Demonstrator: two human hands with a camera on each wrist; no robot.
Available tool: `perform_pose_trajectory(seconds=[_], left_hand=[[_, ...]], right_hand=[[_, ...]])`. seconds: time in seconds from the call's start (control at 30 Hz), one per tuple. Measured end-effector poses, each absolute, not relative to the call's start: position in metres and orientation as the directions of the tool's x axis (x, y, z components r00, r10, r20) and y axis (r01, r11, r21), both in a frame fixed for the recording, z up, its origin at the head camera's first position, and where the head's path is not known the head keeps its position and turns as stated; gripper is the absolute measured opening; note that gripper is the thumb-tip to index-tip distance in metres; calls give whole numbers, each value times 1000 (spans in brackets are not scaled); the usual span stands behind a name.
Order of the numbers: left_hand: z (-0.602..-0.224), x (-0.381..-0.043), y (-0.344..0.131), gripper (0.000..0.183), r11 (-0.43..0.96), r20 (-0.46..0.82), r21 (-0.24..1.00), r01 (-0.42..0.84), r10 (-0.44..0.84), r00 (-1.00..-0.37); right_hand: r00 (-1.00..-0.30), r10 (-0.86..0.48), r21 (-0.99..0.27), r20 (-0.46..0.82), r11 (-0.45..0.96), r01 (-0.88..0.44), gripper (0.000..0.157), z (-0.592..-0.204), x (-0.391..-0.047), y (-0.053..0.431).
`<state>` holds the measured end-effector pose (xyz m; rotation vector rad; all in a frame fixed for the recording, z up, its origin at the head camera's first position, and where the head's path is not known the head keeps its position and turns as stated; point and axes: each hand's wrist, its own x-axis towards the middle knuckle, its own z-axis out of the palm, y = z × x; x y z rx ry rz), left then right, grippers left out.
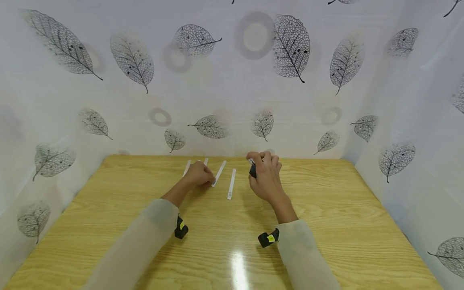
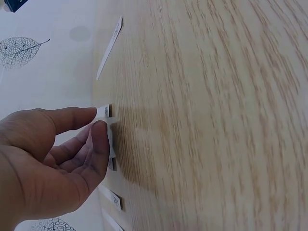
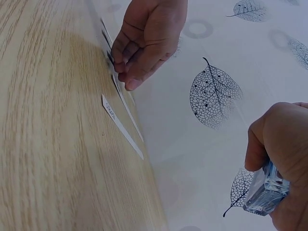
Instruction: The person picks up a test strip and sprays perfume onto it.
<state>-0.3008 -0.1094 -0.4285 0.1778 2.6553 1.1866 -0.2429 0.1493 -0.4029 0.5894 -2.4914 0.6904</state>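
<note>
Holds a glass bottle [image 3: 264, 194] in curled right hand [image 1: 267, 176], right of paper strips [image 1: 232, 184] on the far worktop [image 1: 326, 201]; might drop it through slack grip. Half-curls left hand [image 1: 199, 174] beside strips, cannot tell if pinching; could skew them by brushing.

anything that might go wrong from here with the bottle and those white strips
Two things, perhaps. The glass bottle is held up off the table in the right hand, so a slip could drop it onto the wood. And the left hand is right among the thin white strips, which lie close together, so a brush of the fingers might shift one out of place.
</note>
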Motion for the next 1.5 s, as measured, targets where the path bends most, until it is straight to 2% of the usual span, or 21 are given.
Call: perform_pose_trajectory(seconds=[0.27,0.5,0.9,1.1,1.43,1.5], left_hand=[[-426,-296,-99,8,673,-166,739,-2,180,-970],[-426,-295,-95,11,712,-145,702,-7,133,-980],[-425,-294,-87,13,718,-200,684,-128,17,-980],[-426,-294,-86,19,707,-198,696,-128,18,-980],[-430,-293,-89,2,681,-181,726,-101,47,-982],[-431,-293,-89,5,675,-179,731,-101,47,-983]], right_hand=[[-792,-276,-362,544,774,-519,56,-403,-243,150],[-790,-284,-359,543,773,-524,55,-403,-243,149],[-790,-281,-363,544,771,-524,57,-402,-243,150],[-794,-281,-362,539,774,-520,57,-402,-243,151],[-794,-285,-364,537,771,-523,58,-402,-242,150],[-795,-285,-365,535,771,-522,57,-402,-242,150]])
